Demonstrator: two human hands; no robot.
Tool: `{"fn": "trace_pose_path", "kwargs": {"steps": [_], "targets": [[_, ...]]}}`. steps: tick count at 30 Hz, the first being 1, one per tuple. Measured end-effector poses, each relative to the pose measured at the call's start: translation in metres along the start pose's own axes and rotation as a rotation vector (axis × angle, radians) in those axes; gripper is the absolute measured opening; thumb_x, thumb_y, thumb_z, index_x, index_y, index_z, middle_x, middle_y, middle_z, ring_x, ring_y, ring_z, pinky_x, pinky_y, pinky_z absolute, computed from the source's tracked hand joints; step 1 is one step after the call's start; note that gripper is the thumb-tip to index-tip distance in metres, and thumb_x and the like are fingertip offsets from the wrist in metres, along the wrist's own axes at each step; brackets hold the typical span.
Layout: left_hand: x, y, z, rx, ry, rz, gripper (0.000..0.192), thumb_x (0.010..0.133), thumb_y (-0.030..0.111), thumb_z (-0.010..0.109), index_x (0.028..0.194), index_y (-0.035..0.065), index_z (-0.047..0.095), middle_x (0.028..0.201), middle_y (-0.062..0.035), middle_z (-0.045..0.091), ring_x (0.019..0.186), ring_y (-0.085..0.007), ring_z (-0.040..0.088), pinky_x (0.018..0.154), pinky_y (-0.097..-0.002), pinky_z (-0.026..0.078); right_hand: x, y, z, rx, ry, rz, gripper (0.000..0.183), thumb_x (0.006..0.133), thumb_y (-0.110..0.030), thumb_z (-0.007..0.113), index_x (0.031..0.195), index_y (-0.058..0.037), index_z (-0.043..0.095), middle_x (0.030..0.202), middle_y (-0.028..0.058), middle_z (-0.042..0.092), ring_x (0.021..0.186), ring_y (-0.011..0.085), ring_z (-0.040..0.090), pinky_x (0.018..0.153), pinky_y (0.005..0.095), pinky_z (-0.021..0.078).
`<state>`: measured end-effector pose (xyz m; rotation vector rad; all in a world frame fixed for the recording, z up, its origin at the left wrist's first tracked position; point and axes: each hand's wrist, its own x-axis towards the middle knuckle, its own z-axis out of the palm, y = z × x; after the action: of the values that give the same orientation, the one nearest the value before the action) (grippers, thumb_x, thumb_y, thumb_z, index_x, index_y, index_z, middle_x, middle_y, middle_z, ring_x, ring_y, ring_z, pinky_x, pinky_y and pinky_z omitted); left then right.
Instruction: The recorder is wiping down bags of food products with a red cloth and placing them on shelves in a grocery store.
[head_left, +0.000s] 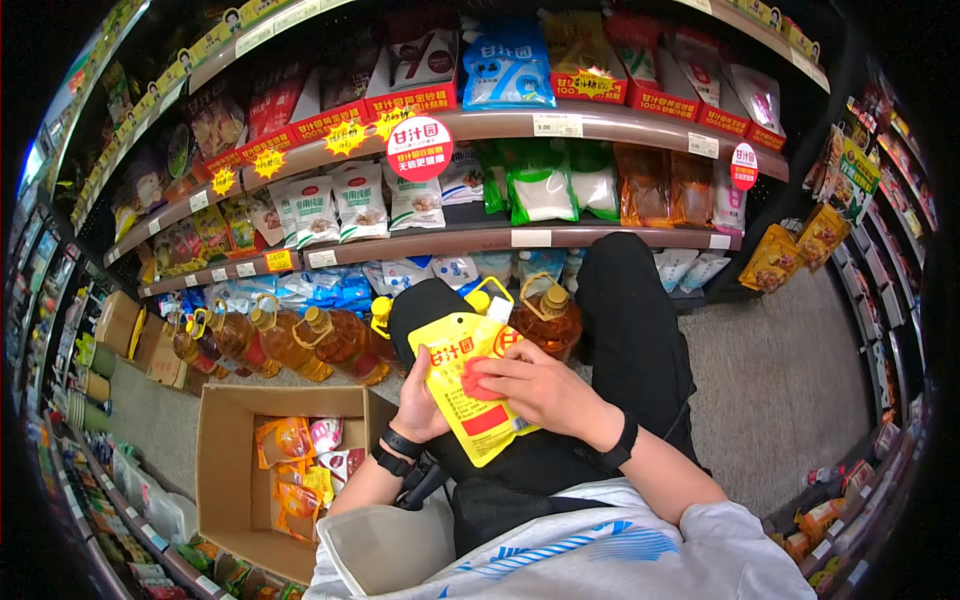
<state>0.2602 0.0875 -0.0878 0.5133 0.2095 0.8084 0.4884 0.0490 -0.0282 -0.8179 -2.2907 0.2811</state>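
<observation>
A yellow spouted pouch (480, 442) with red and black print rests across my black-trousered lap, tilted, its white cap (500, 309) towards the shelf. My left hand (417, 405) grips the pouch's left edge, thumb on the front. With bent fingers, my right hand (545, 386) presses a small crumpled red piece, apparently cloth (478, 379), flat against the printed front. Part of that piece and some of the print are hidden under my fingers. To my left stands an open cardboard box (225, 472) with several orange, yellow, white and dark red packets (289, 442) inside.
Large oil bottles (346, 346) line the floor before the lowest shelf, one bottle (546, 319) between my knees. Curved shelves (450, 241) carry bagged goods, including green-and-white bags (541, 184). Yellow pouches (772, 259) hang at the right. Grey floor (772, 375) extends there.
</observation>
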Motion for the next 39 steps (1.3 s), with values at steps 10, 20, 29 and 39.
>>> {"fn": "trace_pose_path", "kwargs": {"steps": [10,20,29,39], "targets": [[-0.002,0.001,0.001,-0.028,0.001,-0.021,0.079,0.103,0.065,0.032,0.155,0.0051,0.034,0.155,-0.0175,0.044,0.14,-0.0334,0.047,0.118,-0.0479,0.036,0.002,-0.019,0.007,-0.043,-0.084,-0.085,0.048,0.072,-0.003,0.071,0.12,-0.0055,0.067,0.136,0.0027,0.061,0.109,0.028,0.056,0.096,0.0386,0.0506],[0.001,0.001,-0.002,0.006,0.063,-0.038,0.077,0.104,0.064,0.031,0.155,0.0052,0.035,0.155,-0.0172,0.045,0.14,-0.0343,0.047,0.117,-0.047,0.036,0.001,-0.03,0.014,-0.042,-0.166,-0.097,0.037,0.076,-0.007,0.07,0.112,-0.0084,0.071,0.127,-0.0007,0.064,0.107,0.0244,0.057,0.093,0.0379,0.0519],[-0.013,0.005,-0.007,-0.002,0.009,-0.04,0.075,0.105,0.061,0.031,0.156,0.006,0.031,0.156,-0.0162,0.042,0.142,-0.0326,0.044,0.119,-0.0491,0.033,-0.001,-0.007,0.014,-0.089,0.057,0.007,0.042,0.076,-0.002,0.069,0.118,-0.0047,0.07,0.131,0.0043,0.064,0.104,0.0302,0.057,0.095,0.0379,0.0516],[-0.008,0.008,-0.001,0.014,0.023,-0.056,0.076,0.105,0.061,0.032,0.156,0.0059,0.031,0.156,-0.0173,0.041,0.141,-0.0337,0.045,0.118,-0.0511,0.035,-0.005,-0.002,0.017,-0.025,0.11,0.018,0.041,0.075,-0.001,0.07,0.116,-0.0036,0.069,0.133,0.0044,0.063,0.106,0.0312,0.056,0.096,0.0401,0.0511]]}}
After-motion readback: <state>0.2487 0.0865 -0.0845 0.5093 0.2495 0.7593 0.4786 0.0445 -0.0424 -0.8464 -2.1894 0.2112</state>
